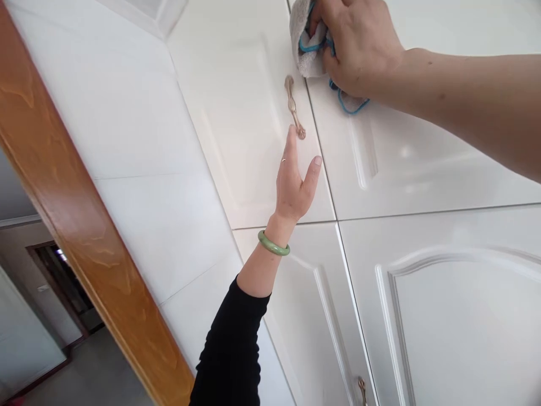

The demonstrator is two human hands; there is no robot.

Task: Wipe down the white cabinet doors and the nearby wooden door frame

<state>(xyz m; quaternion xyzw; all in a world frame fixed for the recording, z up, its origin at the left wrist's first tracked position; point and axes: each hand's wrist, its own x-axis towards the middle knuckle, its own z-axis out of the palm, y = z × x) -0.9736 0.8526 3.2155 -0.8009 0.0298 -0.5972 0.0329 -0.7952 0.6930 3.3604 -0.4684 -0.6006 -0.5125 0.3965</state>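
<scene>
My right hand (357, 42) is closed on a grey cloth with blue trim (302, 48) and presses it against a glossy white upper cabinet door (422, 158), near the seam between two doors. My left hand (293, 180) lies flat and open against the neighbouring white door (236, 113), fingers stretched upward. Its fingertips reach just below a bronze door handle (293, 107). A green bangle (273, 244) circles the left wrist, above a black sleeve.
Two more white panelled doors (443, 316) sit below, with another bronze handle (362, 390) at the bottom edge. White wall tiles (139, 169) run to the left, bordered by a wooden door frame (80, 225). Through the doorway a floor and dark opening show.
</scene>
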